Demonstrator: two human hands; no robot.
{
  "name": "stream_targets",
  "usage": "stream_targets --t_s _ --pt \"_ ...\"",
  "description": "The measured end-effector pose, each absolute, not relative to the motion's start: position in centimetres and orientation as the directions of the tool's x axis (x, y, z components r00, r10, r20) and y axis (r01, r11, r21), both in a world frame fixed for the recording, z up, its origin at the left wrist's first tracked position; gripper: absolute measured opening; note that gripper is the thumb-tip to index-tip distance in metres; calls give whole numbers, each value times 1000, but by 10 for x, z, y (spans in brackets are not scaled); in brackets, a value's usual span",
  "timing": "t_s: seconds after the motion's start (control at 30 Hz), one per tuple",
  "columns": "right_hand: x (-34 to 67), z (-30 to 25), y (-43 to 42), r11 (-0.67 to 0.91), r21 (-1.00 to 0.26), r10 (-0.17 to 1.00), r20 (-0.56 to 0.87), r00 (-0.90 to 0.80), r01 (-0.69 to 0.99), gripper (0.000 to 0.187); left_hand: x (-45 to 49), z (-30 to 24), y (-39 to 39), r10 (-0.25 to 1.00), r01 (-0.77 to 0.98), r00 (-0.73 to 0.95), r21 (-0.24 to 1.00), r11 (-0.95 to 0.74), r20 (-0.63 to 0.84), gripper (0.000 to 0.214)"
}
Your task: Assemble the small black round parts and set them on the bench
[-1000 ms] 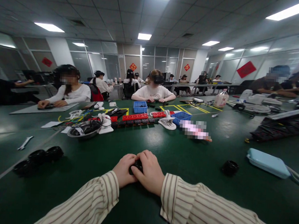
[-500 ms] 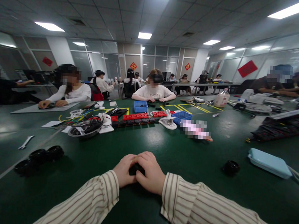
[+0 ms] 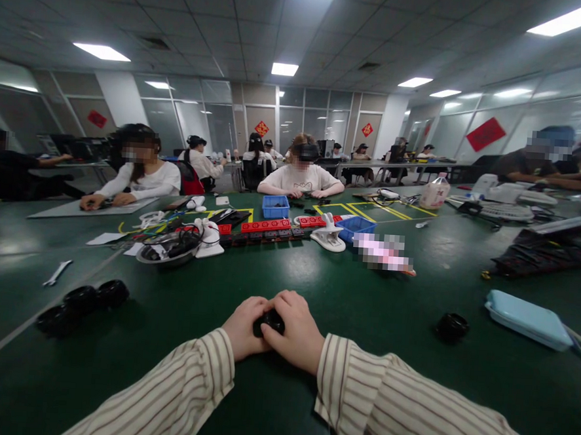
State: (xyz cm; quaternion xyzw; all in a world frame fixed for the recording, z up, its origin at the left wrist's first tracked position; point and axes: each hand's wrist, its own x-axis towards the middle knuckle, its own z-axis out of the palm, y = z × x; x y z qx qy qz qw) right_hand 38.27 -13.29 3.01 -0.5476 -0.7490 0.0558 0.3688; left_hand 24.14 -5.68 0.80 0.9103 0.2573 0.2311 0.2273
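Glossy black part (image 3: 273,320), slightly shifted

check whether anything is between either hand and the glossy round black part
Nothing visible is: the left hand and right hand are both wrapped around the glossy round black part, though they hide much of it.

A dark green counter (image 3: 201,386) is carrying a wrench (image 3: 57,273) and three black rings (image 3: 80,300) on its left, while a lone black ring (image 3: 452,328) is sitting near a light blue case (image 3: 527,320) on the right. Farther back, a metal bowl (image 3: 177,261) of cables (image 3: 187,240), a row of red and black blocks (image 3: 265,226), a white clip (image 3: 329,241), two blue bins (image 3: 275,211) and a plastic jug (image 3: 434,193) are resting on the same surface.
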Motion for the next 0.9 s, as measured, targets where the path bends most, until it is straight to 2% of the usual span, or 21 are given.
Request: stream_targets --t_s 0.23,0.33,0.43,0.53,0.7,0.9 --pt "384 31 -136 623 -483 758 566 -323 616 22 239 9 -56 529 327 808 548 -770 260 27" --pt "384 32 -136 664 -480 729 588 -351 574 23 239 5 -55 521 317 801 530 -787 295 38" --pt "384 33 -136 613 -488 761 575 -300 621 21 241 3 -56 552 333 773 540 -773 312 54" --pt "384 32 -136 502 -490 820 533 -211 713 23 243 5 -57 558 368 775 507 -779 296 59" --pt "382 29 -134 367 -478 872 476 -116 798 28 244 7 -59 561 380 770 487 -786 305 46" --pt "380 28 -130 376 -457 869 476 -135 806 20 242 5 -56 549 338 771 522 -783 324 41"
